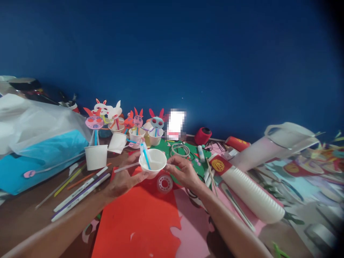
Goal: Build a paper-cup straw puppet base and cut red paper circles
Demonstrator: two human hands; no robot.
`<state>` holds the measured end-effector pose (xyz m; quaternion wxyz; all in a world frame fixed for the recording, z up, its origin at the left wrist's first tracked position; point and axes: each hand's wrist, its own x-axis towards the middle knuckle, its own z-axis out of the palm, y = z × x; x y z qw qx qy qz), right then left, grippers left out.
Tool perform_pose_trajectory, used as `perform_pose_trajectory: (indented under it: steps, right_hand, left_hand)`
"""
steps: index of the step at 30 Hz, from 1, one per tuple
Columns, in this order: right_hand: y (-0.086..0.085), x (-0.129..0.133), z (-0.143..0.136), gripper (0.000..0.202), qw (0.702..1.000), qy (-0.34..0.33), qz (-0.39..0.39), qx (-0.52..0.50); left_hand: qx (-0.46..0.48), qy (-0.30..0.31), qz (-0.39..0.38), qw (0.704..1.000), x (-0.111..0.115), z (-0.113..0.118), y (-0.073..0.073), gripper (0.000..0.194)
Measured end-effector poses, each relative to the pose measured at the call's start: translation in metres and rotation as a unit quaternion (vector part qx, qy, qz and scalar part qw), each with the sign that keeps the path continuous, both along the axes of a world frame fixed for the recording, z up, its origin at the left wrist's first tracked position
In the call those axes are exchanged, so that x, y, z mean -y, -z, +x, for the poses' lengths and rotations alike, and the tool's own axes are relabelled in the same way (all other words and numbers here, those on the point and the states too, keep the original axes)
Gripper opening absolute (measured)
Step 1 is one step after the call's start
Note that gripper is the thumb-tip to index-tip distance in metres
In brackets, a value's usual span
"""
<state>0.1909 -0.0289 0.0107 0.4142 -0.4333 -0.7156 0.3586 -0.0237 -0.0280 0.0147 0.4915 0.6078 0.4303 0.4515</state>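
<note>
A white paper cup [152, 172] is tilted toward me above the red paper sheet [139, 215]. My left hand [122, 182] is closed around its left side, the thumb low on the wall. A blue straw [146, 157] stands inside it, with clear tape by its upper end. Out of the cup's left side sticks a pale straw [126, 167]; a pale strip also crosses the inside. My right hand [184, 171] pinches at the cup's right side, near the rim; what lies between those fingertips is hidden. A clear tape roll [165, 183] lies just below the cup.
Behind stand paper-cup figures with straw bodies and animal faces, one [96, 156] at the left. Markers [77, 195] and straws lie left, beside a blue bag [59, 150]. To the right are a sleeve of stacked cups [252, 193], a pitcher [268, 143] and a red speaker [203, 136].
</note>
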Motion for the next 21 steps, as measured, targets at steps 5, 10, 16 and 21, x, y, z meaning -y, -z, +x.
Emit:
perform_pose_trajectory:
  steps: [5, 10, 16, 21]
  right_hand:
    - [-0.003, -0.002, 0.004, 0.015, 0.999, -0.015, -0.015, -0.030]
    - [-0.009, -0.006, 0.015, 0.019, 0.996, -0.031, -0.040, -0.070]
    - [-0.007, -0.009, 0.021, 0.020, 0.996, -0.043, -0.055, -0.064]
    - [-0.011, -0.011, 0.026, 0.022, 0.998, -0.037, -0.045, -0.019]
  left_hand:
    - [0.055, -0.030, -0.020, 0.998, -0.003, 0.000, 0.003, 0.061]
    - [0.104, -0.008, -0.044, 0.994, -0.008, -0.002, 0.004, 0.060]
    - [0.085, 0.004, -0.063, 0.994, -0.009, -0.003, 0.006, 0.061]
    - [0.108, -0.029, -0.064, 0.992, -0.007, 0.003, 0.008, 0.060]
